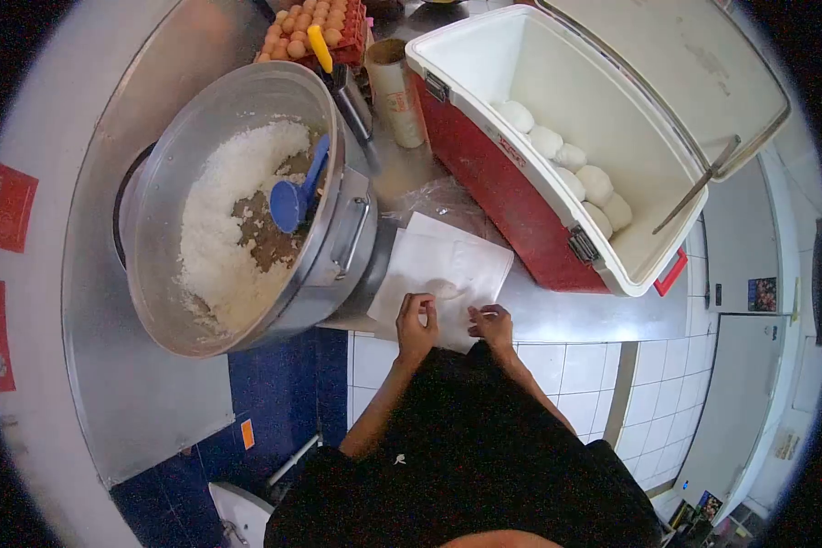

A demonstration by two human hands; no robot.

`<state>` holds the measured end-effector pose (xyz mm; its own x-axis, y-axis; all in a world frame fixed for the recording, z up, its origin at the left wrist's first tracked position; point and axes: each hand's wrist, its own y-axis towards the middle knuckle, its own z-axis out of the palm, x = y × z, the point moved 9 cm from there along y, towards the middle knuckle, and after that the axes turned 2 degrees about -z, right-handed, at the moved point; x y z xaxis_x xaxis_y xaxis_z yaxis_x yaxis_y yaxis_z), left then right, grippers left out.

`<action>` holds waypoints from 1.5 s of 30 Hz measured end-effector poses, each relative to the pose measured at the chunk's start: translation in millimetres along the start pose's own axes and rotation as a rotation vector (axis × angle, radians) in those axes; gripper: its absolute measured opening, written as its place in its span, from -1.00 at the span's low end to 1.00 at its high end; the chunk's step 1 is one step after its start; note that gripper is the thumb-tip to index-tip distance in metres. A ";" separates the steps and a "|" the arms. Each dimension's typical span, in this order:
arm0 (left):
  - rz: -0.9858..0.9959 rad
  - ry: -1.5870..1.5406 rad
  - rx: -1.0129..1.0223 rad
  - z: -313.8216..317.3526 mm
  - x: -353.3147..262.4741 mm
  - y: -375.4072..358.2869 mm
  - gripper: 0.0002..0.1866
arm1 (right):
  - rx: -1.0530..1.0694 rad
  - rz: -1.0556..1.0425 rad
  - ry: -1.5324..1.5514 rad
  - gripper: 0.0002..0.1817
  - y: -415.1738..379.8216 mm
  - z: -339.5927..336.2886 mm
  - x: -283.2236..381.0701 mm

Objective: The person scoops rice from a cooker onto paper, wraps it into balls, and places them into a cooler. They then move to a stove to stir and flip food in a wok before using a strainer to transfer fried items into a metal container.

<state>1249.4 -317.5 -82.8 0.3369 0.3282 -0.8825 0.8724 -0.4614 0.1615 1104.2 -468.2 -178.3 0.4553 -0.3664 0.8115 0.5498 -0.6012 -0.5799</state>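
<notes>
White paper sheets (pixel 466 260) lie on the steel counter in front of me, with a small pale round patch (pixel 443 289) on them. My left hand (pixel 416 320) is at the near left of the paper, fingers curled together; whatever is between them is too small to name. On the right, my right hand (pixel 490 323) is bent over the paper's near edge, its fingertips pinched on something I cannot make out. A large metal pot (pixel 324 301) at the left holds white rice (pixel 215 219) and a blue scoop (pixel 289 205).
A red and white cooler (pixel 511 205) stands open at the right, with several wrapped white balls (pixel 595 184) inside. Behind are a plastic roll (pixel 396 96), a yellow-handled tool (pixel 320 47) and a tray of eggs (pixel 303 29). Clear plastic (pixel 443 199) lies beyond the paper.
</notes>
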 end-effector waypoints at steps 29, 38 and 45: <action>0.107 0.295 0.292 21.6 -51.5 3.5 -0.07 | 0.280 -0.499 -1.188 -0.47 96.1 10.0 23.2; 0.260 0.151 0.240 1.6 -50.4 45.6 -0.16 | 0.283 -0.862 -0.850 -0.92 19.7 56.9 138.4; 0.553 0.461 0.473 -1.0 -9.7 45.1 -0.77 | 0.060 -0.947 -0.823 -0.88 -70.4 58.3 80.7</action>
<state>1285.9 -340.6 -66.5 0.8692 0.2096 -0.4478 0.3359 -0.9150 0.2236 1143.1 -414.0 -76.2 0.1544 0.7547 0.6376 0.9205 -0.3443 0.1847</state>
